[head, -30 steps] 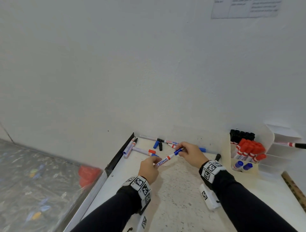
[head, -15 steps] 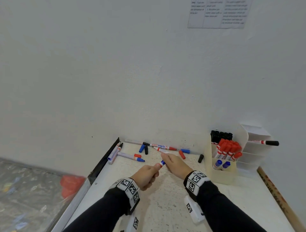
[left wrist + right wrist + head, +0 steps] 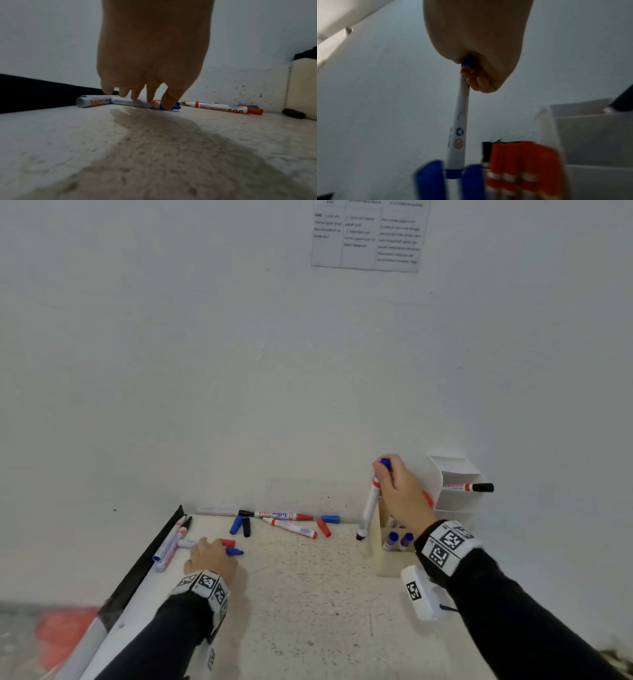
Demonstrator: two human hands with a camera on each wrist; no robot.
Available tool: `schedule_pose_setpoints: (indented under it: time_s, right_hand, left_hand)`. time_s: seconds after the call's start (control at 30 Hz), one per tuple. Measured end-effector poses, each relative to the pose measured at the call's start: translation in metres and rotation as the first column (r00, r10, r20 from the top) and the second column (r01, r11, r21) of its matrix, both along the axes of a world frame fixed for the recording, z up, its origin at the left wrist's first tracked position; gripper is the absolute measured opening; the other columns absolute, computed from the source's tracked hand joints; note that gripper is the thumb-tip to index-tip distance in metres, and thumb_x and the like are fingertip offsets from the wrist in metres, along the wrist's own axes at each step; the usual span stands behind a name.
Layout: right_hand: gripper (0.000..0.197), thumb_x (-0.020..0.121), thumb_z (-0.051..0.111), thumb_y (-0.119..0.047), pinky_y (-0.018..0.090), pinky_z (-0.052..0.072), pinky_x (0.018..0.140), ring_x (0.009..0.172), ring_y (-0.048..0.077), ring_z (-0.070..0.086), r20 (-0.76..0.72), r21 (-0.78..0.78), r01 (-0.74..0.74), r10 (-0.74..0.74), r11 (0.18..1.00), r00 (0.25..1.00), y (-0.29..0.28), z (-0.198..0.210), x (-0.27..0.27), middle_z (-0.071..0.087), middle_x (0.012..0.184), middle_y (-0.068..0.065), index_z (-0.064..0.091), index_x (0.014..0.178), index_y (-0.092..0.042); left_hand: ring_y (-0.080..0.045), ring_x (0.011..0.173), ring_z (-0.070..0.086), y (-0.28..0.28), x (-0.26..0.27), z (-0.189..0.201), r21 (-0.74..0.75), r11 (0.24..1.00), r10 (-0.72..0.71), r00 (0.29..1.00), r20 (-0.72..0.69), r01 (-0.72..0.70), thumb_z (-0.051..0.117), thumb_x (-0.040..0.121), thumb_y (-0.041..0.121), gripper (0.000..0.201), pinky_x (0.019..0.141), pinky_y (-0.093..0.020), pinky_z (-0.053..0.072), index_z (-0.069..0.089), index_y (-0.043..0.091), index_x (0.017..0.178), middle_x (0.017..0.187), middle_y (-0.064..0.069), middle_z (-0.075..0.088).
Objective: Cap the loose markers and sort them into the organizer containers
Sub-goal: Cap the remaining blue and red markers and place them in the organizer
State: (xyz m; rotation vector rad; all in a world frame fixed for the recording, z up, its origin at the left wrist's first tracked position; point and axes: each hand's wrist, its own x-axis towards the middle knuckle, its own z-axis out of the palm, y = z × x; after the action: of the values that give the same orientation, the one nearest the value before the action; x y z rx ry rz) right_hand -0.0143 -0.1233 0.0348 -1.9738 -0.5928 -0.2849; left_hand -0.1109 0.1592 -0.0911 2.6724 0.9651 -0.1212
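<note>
The right hand [image 3: 402,491], at the right of the frame, has left the middle of the bench and now pinches the blue-capped marker [image 3: 459,121] by its cap end, hanging it upright over the organizer [image 3: 383,559], its lower end between two blue caps already standing there. A moment ago both hands were pressing that cap on, so I'd say capping is done and sorting is under way. The left hand [image 3: 209,556] has dropped to the lower left, fingers curled down onto another marker [image 3: 135,103] lying on the bench [image 3: 308,611]; whether it truly grips yet I cannot tell. The markers are smooth white plastic tubes, the caps glossy, the bench speckled and matte, the organizer a cream, hard-walled box.
</note>
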Motion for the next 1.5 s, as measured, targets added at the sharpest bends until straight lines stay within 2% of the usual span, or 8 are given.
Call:
schedule_pose_setpoints:
  time_s: [0.13,0.53,0.83,0.97,1.1,1.17,1.3,1.5]
  right_hand:
    - [0.007,0.097,0.041,-0.020,0.011,0.038,0.057,0.064,0.006,0.047,0.122,-0.107,0.124,-0.111,0.986,0.986,-0.049,0.007,0.009,0.050,0.074,-0.008,0.047,0.096,-0.016]
    - [0.019,0.091,0.052,-0.037,0.016,0.038,0.067,0.081,0.008,0.056,-0.155,-0.524,-0.154,0.084,0.837,0.984,-0.066,-0.063,0.002,0.062,0.088,-0.003,0.059,0.088,-0.020]
    - [0.026,0.081,0.056,-0.013,0.019,0.035,0.056,0.061,0.010,0.047,-0.074,-0.520,0.016,-0.063,0.854,0.995,-0.044,-0.054,0.004,0.053,0.066,0.000,0.046,0.057,-0.017]
    - [0.011,0.088,0.049,-0.024,0.028,0.046,0.072,0.075,0.017,0.055,-0.138,-0.650,0.034,-0.162,0.759,0.977,-0.036,-0.047,-0.001,0.056,0.075,-0.001,0.049,0.080,-0.017]
    - [0.019,0.089,0.043,-0.029,0.032,0.044,0.078,0.089,0.020,0.053,0.239,-0.708,0.357,-0.269,0.609,0.933,-0.022,-0.038,-0.008,0.055,0.090,-0.001,0.057,0.084,-0.016]
    - [0.019,0.090,0.046,-0.024,0.028,0.041,0.073,0.085,0.018,0.048,0.325,-0.613,0.365,-0.198,0.700,0.925,-0.005,-0.033,-0.009,0.055,0.090,0.001,0.060,0.086,-0.011]
    - [0.019,0.090,0.047,-0.012,0.026,0.042,0.080,0.098,0.022,0.056,0.013,-0.512,0.057,-0.059,0.857,0.998,0.043,-0.041,0.005,0.060,0.106,0.010,0.062,0.102,-0.007]
    - [0.035,0.094,0.039,-0.005,0.028,0.034,0.101,0.122,0.025,0.045,-0.323,-0.614,-0.161,-0.060,0.773,0.945,0.093,-0.095,0.030,0.047,0.134,0.012,0.047,0.128,-0.008]
  left_hand:
    - [-0.023,0.135,0.031,0.007,0.003,-0.016,0.034,0.999,-0.018,0.999,-0.043,0.019,0.047,0.088,0.028,0.050,0.113,-0.047,0.025,0.036,0.019,0.135,0.142,-0.005,0.037]
    - [-0.016,0.135,0.030,-0.012,0.000,-0.004,0.147,0.949,-0.289,0.956,0.049,0.279,0.041,0.095,0.019,0.027,0.116,-0.039,0.020,0.047,0.026,0.121,0.138,0.004,0.041]
    - [-0.014,0.111,0.051,-0.021,-0.006,0.005,0.017,0.956,-0.293,0.956,0.017,0.293,0.039,0.097,0.038,0.031,0.094,-0.028,0.040,0.050,0.024,0.122,0.125,0.000,0.051]
    - [-0.012,0.097,0.054,-0.022,-0.009,0.008,-0.101,0.962,-0.244,0.964,0.106,0.254,0.042,0.097,0.031,0.027,0.090,-0.025,0.046,0.050,0.017,0.119,0.119,-0.003,0.054]
    - [-0.012,0.087,0.056,-0.020,-0.014,0.008,-0.212,0.961,-0.133,0.968,0.212,0.179,0.044,0.096,0.035,0.031,0.084,-0.024,0.046,0.053,0.012,0.114,0.108,-0.006,0.062]
    - [-0.014,0.084,0.057,-0.019,-0.017,0.009,-0.272,0.954,-0.056,0.968,0.246,0.125,0.045,0.095,0.037,0.032,0.080,-0.025,0.047,0.053,0.012,0.114,0.108,-0.007,0.063]
    - [-0.016,0.083,0.059,-0.017,-0.022,0.010,-0.346,0.935,0.014,0.968,0.251,0.077,0.048,0.094,0.037,0.032,0.084,-0.031,0.053,0.053,0.012,0.114,0.109,-0.009,0.063]
    - [-0.016,0.088,0.062,-0.009,-0.024,0.010,-0.361,0.927,-0.012,0.968,0.252,0.106,0.047,0.095,0.037,0.032,0.086,-0.031,0.054,0.052,0.013,0.116,0.109,-0.006,0.064]
